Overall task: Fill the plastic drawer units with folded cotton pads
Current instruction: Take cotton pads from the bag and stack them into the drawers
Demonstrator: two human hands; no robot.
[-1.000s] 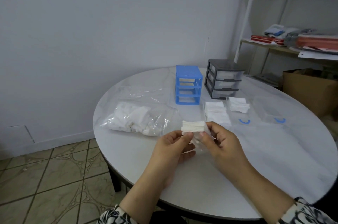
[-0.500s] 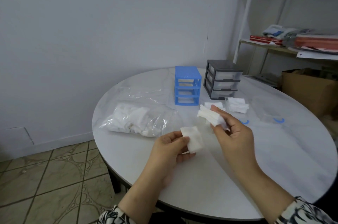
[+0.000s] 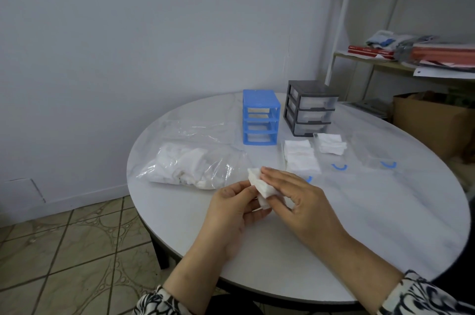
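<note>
Over the round white table (image 3: 359, 224), my left hand (image 3: 232, 214) pinches white cotton pads (image 3: 261, 186) between thumb and fingers. My right hand (image 3: 298, 201) lies over the same pads with its fingers stretched across them. A blue drawer unit (image 3: 260, 117) with its slots empty stands at the back of the table. Beside it is a dark grey unit (image 3: 309, 107) with three clear drawers pushed in. Clear drawers lie on the table in front of the units, one holding a pad stack (image 3: 302, 156), one holding pads (image 3: 331, 143), one empty (image 3: 375, 152).
A clear plastic bag of loose pads (image 3: 190, 166) lies at the table's left side. A shelf with books and papers (image 3: 411, 57) and a cardboard box (image 3: 434, 121) stand to the right. Tiled floor (image 3: 64, 250) lies beyond the table's left edge.
My hands parted, the right lifting several pads away while the left kept one. Now they have come back together, the right hand's pads laid onto the left hand's pad.
</note>
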